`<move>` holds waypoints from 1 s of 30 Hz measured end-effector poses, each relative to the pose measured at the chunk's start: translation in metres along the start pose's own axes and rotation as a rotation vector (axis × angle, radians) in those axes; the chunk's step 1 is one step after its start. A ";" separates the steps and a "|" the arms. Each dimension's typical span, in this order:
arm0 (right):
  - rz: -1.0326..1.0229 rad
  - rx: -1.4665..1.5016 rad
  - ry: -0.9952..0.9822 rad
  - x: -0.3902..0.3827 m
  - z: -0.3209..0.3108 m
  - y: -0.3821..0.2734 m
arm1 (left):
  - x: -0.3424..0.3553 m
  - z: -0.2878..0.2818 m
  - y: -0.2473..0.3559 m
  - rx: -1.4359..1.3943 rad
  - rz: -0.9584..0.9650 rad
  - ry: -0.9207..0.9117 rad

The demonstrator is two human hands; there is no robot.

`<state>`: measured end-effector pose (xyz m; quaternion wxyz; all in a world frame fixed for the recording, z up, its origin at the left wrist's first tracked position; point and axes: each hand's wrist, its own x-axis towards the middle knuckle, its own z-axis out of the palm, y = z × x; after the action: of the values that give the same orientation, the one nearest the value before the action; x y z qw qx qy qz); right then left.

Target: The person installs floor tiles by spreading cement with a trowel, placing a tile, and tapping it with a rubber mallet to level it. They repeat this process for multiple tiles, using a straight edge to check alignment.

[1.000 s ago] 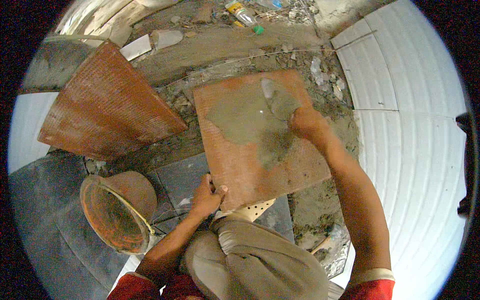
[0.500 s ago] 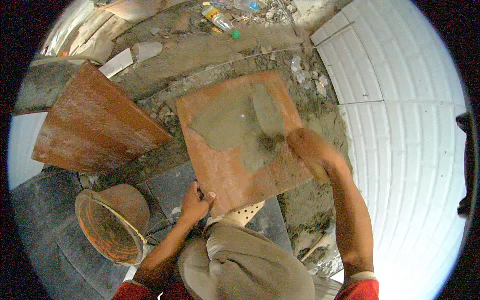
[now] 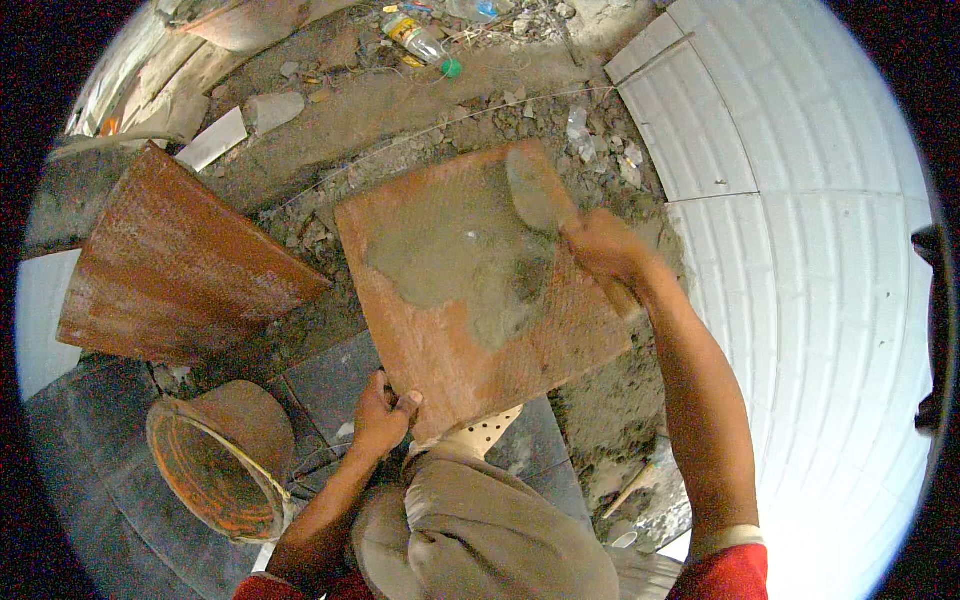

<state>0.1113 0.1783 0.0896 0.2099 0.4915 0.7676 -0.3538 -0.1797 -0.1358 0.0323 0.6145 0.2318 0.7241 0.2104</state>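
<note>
A square terracotta tile [image 3: 430,350], back side up, lies in front of me with grey mortar [image 3: 430,240] spread over its upper and middle part. My left hand [image 3: 383,415] grips the tile's near left edge, thumb on top. My right hand [image 3: 610,250] is closed on the handle of a trowel [image 3: 532,190], whose blade rests in the mortar near the tile's far right corner. My knee and a perforated pale shoe [image 3: 485,430] show just below the tile.
Another terracotta tile [image 3: 180,270] leans at left. A bucket [image 3: 215,455] stands on dark grey tiles [image 3: 100,460] below it. White wall tiles [image 3: 800,300] rise at right. Rubble and plastic bottles [image 3: 420,40] lie at the back, with a thin string stretched across the dirt.
The trowel and my right hand dipped toward me, then moved back up the tile. The whole scene has shifted left in the picture; my left hand still grips the tile.
</note>
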 end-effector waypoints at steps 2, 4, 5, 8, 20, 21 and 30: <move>-0.078 -0.234 0.074 0.034 0.015 0.015 | 0.001 -0.001 -0.003 0.014 0.052 0.010; -0.096 -0.292 0.136 0.046 0.049 0.023 | 0.002 -0.001 -0.004 -0.029 0.072 -0.014; -0.151 -0.315 0.127 0.048 0.056 0.027 | 0.002 -0.001 -0.004 0.022 0.035 0.000; -0.307 -0.296 -0.059 0.020 0.062 0.023 | 0.003 0.001 -0.001 0.061 0.036 0.018; -0.600 0.070 0.140 -0.077 0.110 -0.014 | 0.000 0.006 -0.005 0.060 0.124 0.101; -0.775 0.065 0.236 -0.082 0.118 -0.027 | 0.004 0.006 -0.009 0.065 0.153 0.113; -0.200 0.087 -0.091 -0.059 0.072 -0.101 | 0.003 0.003 -0.006 0.191 0.108 0.120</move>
<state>0.0431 0.0616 0.1155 0.1866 0.4044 0.7866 -0.4278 -0.1772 -0.1387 0.0264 0.5329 0.3149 0.7629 0.1865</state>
